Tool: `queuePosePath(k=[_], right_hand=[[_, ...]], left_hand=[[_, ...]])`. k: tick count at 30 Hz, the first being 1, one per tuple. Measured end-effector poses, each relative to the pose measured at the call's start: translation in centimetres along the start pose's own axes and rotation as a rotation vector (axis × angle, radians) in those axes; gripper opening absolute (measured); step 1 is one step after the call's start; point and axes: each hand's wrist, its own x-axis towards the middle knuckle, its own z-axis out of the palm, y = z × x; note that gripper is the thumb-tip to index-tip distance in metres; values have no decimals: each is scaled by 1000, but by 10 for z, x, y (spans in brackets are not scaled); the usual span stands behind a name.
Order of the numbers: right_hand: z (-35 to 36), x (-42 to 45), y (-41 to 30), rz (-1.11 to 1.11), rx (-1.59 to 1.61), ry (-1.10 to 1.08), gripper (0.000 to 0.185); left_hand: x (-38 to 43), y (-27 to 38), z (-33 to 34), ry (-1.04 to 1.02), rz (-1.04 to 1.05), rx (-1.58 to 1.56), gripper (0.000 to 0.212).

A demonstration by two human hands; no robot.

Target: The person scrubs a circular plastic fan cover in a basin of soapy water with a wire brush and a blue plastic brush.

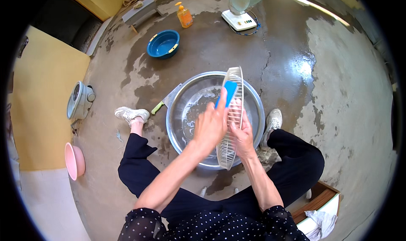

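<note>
My left hand [209,123] grips a blue scrubbing brush [230,90], index finger stretched along its back. The bristles lie against a pale wire fan grille [227,150], which stands on edge over the basin. From the other side my right hand [243,134] holds the grille, some fingers showing through its wires. Beneath both hands is a large metal basin [171,126] with a little sudsy water [199,104] in it. The basin sits on the floor between my feet.
A cleaver [166,102] with a green handle leans at the basin's left rim. Beyond are a blue plastic basin [163,45], an orange pump bottle [184,17] and a fan [242,11] without its front grille. A pink basin [75,161] stands left on the partly wet concrete floor [333,91].
</note>
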Motion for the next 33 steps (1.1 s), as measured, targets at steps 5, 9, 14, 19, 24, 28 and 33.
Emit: queuePosePath(k=[5, 9, 14, 19, 24, 28, 33], right_hand=[[0, -3, -9, -91, -73, 102, 63], [2, -4, -22, -96, -63, 135, 55], [8, 0, -6, -114, 20, 60, 53], [11, 8, -10, -54, 27, 149, 50], [10, -2, -5, -102, -28, 123, 53], [12, -3, -2, -107, -70, 138, 52], [1, 18, -9, -105, -85, 184, 49]], left_hand=[[-98, 8, 8, -30, -10, -182, 64], [-129, 9, 6, -69, -47, -285, 63], [-62, 11, 1, 154, -68, -521, 58], [-57, 4, 23, 91, -36, -541, 59], [-127, -7, 24, 77, -42, -599, 65], [-115, -1, 15, -6, -70, -545, 61], [-58, 11, 20, 21, -146, -583, 53]])
